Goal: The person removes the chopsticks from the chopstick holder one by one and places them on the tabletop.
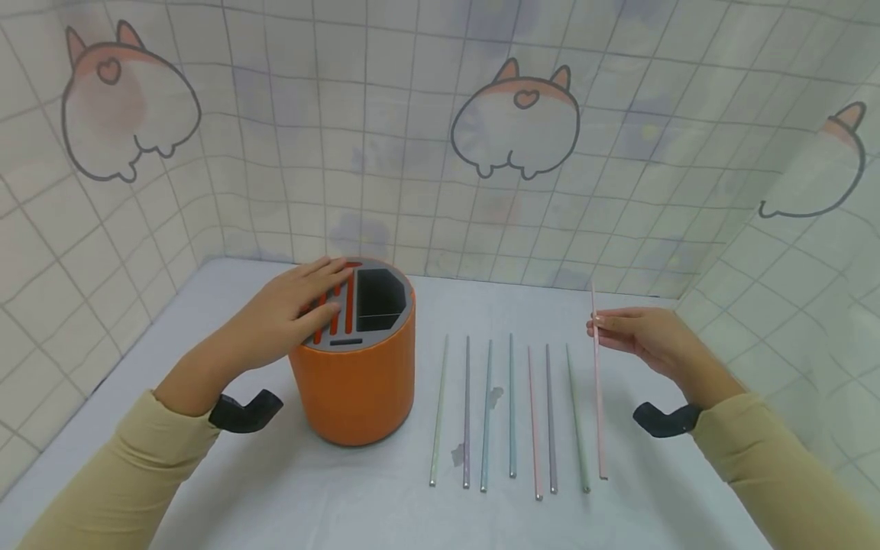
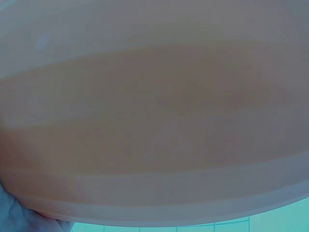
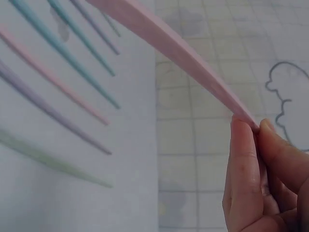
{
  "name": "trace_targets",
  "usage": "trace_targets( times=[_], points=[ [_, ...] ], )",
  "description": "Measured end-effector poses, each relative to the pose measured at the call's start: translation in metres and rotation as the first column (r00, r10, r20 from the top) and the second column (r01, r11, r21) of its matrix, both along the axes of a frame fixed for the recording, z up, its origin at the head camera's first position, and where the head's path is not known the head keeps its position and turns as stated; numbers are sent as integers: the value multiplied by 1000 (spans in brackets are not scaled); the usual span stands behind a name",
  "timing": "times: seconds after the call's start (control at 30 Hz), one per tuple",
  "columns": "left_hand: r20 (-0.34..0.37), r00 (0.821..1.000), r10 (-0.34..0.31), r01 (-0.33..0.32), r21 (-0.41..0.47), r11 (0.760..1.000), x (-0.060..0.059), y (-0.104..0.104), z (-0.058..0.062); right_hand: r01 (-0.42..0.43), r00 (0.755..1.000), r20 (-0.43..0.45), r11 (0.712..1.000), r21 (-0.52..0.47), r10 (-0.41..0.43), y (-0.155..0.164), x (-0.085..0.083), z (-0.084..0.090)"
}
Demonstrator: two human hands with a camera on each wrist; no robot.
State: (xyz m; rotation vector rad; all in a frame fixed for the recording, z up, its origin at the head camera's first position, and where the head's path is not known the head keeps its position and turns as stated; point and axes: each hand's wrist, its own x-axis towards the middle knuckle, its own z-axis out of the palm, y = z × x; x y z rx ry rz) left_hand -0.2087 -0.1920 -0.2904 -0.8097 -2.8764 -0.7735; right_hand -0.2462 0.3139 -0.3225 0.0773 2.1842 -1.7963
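An orange round utensil holder (image 1: pixel 354 397) with a grey slotted top stands on the table's left half. My left hand (image 1: pixel 292 305) rests on that top, fingers spread over the slots; in the left wrist view the holder's wall (image 2: pixel 154 111) fills nearly everything. Between thumb and fingers, my right hand (image 1: pixel 649 336) pinches a pink chopstick (image 1: pixel 599 412) near its far end. The right wrist view shows this chopstick (image 3: pixel 183 55) slanting up from the fingertips. Left of it, several chopsticks lie side by side, including a green one (image 1: pixel 577 420), a purple one (image 1: pixel 551 420) and another pink one (image 1: pixel 534 424).
Further left in the row lie two blue chopsticks (image 1: pixel 512 405), another purple chopstick (image 1: pixel 467 412) and a pale green one (image 1: pixel 439 412). A white cloth (image 1: pixel 385 504) covers the table. Behind and at both sides hangs a checked curtain (image 1: pixel 385 168) with cartoon prints.
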Motion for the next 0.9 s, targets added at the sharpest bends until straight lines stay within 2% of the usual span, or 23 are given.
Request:
trace_targets(
  times=[0.1,0.3,0.6,0.9],
  points=[
    [-4,1000,3,-3,-2,1000,1,-1,0,-13,999,39,1000,26,12,11,-4,-18],
    [-3,1000,6,-6,4,1000,2,-3,0,-16,996,92,1000,14,15,28,-10,-47],
    [-3,1000,8,-8,3,1000,2,-3,-1,6,988,154,1000,20,-9,35,-18,-80],
    [-5,1000,6,-6,6,1000,2,-1,-3,54,984,165,992,117,-73,38,-21,-102]
  ],
)
